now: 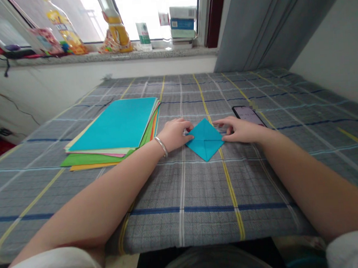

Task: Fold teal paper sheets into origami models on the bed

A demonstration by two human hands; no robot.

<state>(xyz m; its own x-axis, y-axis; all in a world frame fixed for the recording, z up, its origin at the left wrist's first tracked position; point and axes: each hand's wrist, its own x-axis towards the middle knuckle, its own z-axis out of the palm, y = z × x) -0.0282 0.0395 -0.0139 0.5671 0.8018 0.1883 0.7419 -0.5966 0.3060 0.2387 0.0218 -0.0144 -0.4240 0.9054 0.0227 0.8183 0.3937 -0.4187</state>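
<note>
A small square of blue origami paper [206,148], folded with crease lines meeting near its middle, lies flat on the cloth with one corner pointing toward me. My left hand [175,135], with a silver bangle on its wrist, pinches the left corner between thumb and fingers. At the right corner, the thumb of my right hand [239,129] rests on the paper's edge. Its index finger stretches along the upper right edge, and the other fingers curl in. The undersides of the fingertips are hidden.
A stack of coloured paper sheets [114,125], blue on top, lies to the left. Beyond my right hand is a phone [248,115]. The checked cloth [160,228] covers the table. Bottles [116,32] and boxes [183,24] stand on the windowsill [86,58]; a grey curtain [260,24] hangs right.
</note>
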